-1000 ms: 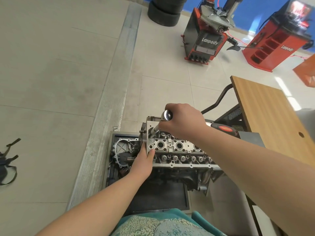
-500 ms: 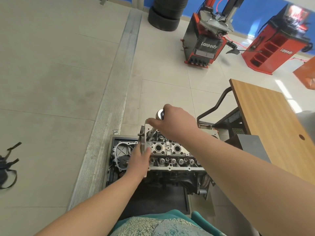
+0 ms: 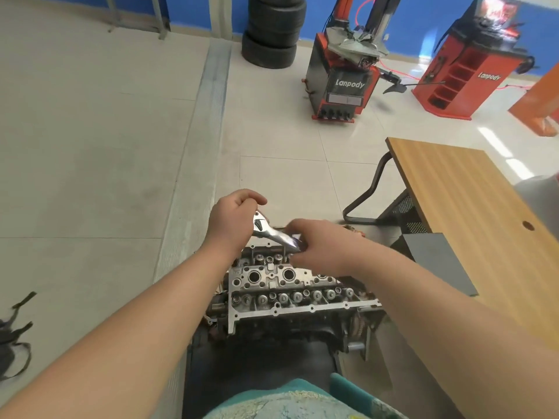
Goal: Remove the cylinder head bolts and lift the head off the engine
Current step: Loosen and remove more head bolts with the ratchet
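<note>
A chrome ratchet wrench [image 3: 273, 234] is held by both hands above the far edge of the cylinder head [image 3: 287, 285]. The wrench head end is gripped by the left hand [image 3: 233, 220], fingers curled over it. The handle is gripped by the right hand [image 3: 317, 243], fingers curled round it; the handle is motion-blurred there. The wrench runs from about 10 o'clock to 4 o'clock between the hands. Whether a socket is seated on a bolt cannot be told; it is hidden under the left hand.

The cylinder head is seen at frame centre, on the engine block [image 3: 290, 331], valve springs and round bores exposed on its top face. The block is seen standing on a dark base [image 3: 260, 364] on the tiled floor [image 3: 90, 176].

A wooden tabletop [image 3: 472, 213] is located at 3 o'clock of the engine. A tyre changer [image 3: 344, 77] marked "Lanpody" is located at 1 o'clock, far off, with a red wheel balancer [image 3: 462, 71] at 2 o'clock and stacked tyres [image 3: 272, 34] at 12 o'clock. Black straps [image 3: 15, 337] are seen on the floor at 9 o'clock.
</note>
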Demonstrator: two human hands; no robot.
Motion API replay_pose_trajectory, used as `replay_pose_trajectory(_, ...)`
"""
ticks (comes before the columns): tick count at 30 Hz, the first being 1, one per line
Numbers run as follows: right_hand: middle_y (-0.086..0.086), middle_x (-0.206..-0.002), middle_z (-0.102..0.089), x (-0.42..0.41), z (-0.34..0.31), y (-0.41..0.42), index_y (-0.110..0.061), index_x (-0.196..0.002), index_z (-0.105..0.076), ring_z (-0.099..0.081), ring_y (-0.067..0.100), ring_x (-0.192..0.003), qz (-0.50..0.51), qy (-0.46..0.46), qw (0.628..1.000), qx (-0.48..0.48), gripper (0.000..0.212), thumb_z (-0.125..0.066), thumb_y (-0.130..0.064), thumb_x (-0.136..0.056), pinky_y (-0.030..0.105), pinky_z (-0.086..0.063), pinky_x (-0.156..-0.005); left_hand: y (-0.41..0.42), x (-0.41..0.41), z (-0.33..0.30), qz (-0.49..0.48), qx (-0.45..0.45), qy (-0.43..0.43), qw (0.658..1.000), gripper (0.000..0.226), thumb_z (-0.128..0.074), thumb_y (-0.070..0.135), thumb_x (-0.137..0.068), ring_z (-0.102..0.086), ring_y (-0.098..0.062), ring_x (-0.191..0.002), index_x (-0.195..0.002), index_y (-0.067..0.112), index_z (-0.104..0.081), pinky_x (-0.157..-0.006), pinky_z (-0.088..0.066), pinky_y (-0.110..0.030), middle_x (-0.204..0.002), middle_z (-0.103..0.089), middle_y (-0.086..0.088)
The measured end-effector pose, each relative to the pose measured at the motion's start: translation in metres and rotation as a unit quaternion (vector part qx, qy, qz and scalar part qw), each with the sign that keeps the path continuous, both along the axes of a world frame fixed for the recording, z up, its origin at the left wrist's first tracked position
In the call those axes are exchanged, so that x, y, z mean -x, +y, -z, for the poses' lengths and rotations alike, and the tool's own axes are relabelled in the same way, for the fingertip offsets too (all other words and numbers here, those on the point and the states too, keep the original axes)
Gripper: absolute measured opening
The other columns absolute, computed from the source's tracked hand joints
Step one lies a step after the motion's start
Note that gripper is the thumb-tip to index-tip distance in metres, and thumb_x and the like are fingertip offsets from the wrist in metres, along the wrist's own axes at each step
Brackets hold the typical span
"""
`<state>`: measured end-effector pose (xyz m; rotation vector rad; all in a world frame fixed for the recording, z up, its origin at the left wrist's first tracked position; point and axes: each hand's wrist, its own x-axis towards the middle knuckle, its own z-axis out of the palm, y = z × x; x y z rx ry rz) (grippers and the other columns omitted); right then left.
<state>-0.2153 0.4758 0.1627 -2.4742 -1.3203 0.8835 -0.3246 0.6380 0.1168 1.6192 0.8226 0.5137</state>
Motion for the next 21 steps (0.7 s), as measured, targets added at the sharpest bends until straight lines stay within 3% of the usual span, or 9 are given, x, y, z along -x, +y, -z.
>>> replay_pose_trajectory(2,-0.015,-0.086,-0.071,-0.014,0.011,-0.047,-0.045,-0.116,-0.063,-0.069,0.003,-0.062,0.041,0.017,0.998,-0.038,0.034,-0.073,-0.053,-0.084,0.021,-0.053,-0.054,-0.003,-0.003,0.002,-0.026,0.000,-0.008,1.000,0.036,-0.048,0.012,-0.091,-0.063,-0.017,-0.057,-0.085,0.030,-0.078,-0.047,-0.047,-0.024,-0.066,-0.072,-0.005)
replay_pose_trajectory(4,-0.019,-0.093,-0.074,-0.015,0.027,-0.086,-0.048,-0.110,-0.068,-0.072,0.003,-0.075,0.120,0.088,0.974,-0.172,0.031,-0.074,-0.059,-0.082,0.022,-0.056,-0.062,-0.007,-0.005,0.002,-0.058,0.004,-0.019,0.998,0.037,-0.048,0.010,-0.090,-0.054,-0.008,-0.049,-0.081,0.030,-0.079,-0.040,-0.042,-0.019,-0.057,-0.062,0.005)
replay_pose_trajectory(6,-0.011,-0.098,-0.076,-0.002,0.050,-0.106,-0.041,-0.111,-0.075,-0.073,0.011,-0.079,0.244,0.163,0.896,-0.333,0.032,-0.076,-0.054,-0.082,0.027,-0.058,-0.065,-0.011,-0.006,0.002,-0.078,0.015,-0.024,0.997,0.038,-0.050,0.009,-0.089,-0.054,-0.009,-0.052,-0.078,0.031,-0.078,-0.044,-0.043,-0.022,-0.057,-0.060,0.007)
replay_pose_trajectory(9,0.005,-0.093,-0.076,0.024,0.077,-0.099,-0.022,-0.101,-0.079,-0.068,0.023,-0.073,0.419,0.312,0.721,-0.455,0.029,-0.075,-0.045,-0.085,0.035,-0.055,-0.061,-0.018,-0.006,0.002,-0.108,0.031,-0.042,0.993,0.036,-0.052,0.012,-0.085,-0.059,-0.015,-0.060,-0.074,0.035,-0.078,-0.054,-0.047,-0.028,-0.064,-0.066,0.001)
replay_pose_trajectory(11,0.006,-0.093,-0.075,0.028,0.082,-0.081,-0.018,-0.092,-0.078,-0.070,0.021,-0.077,0.484,0.320,0.666,-0.469,0.027,-0.069,-0.042,-0.088,0.033,-0.056,-0.059,-0.018,-0.004,0.002,-0.106,0.046,-0.049,0.992,0.032,-0.052,0.015,-0.085,-0.063,-0.018,-0.064,-0.077,0.030,-0.079,-0.056,-0.050,-0.027,-0.068,-0.072,-0.004)
replay_pose_trajectory(15,0.009,-0.089,-0.077,0.011,0.068,-0.052,-0.022,-0.070,-0.075,-0.075,0.024,-0.084,0.537,0.360,0.559,-0.519,0.034,-0.061,-0.041,-0.094,0.035,-0.056,-0.069,-0.001,0.005,-0.001,0.015,0.068,-0.014,0.997,0.025,-0.060,0.019,-0.080,-0.065,-0.022,-0.064,-0.075,0.013,-0.083,-0.055,-0.054,-0.028,-0.067,-0.070,-0.008)
replay_pose_trajectory(17,0.007,-0.080,-0.076,0.008,0.061,-0.042,-0.022,-0.064,-0.075,-0.074,0.022,-0.080,0.532,0.357,0.538,-0.548,0.040,-0.059,-0.037,-0.097,0.034,-0.058,-0.071,0.006,0.011,-0.004,0.029,0.085,-0.017,0.996,0.020,-0.064,0.018,-0.077,-0.063,-0.020,-0.060,-0.067,0.011,-0.080,-0.054,-0.052,-0.028,-0.063,-0.064,-0.006)
replay_pose_trajectory(21,0.009,-0.071,-0.073,0.014,0.055,-0.027,-0.019,-0.058,-0.073,-0.070,0.022,-0.072,0.555,0.308,0.525,-0.567,0.038,-0.061,-0.025,-0.093,0.027,-0.058,-0.063,-0.002,0.011,-0.001,-0.042,0.084,-0.027,0.995,0.023,-0.074,0.027,-0.080,-0.057,-0.010,-0.058,-0.059,0.019,-0.077,-0.056,-0.048,-0.023,-0.062,-0.064,0.002)
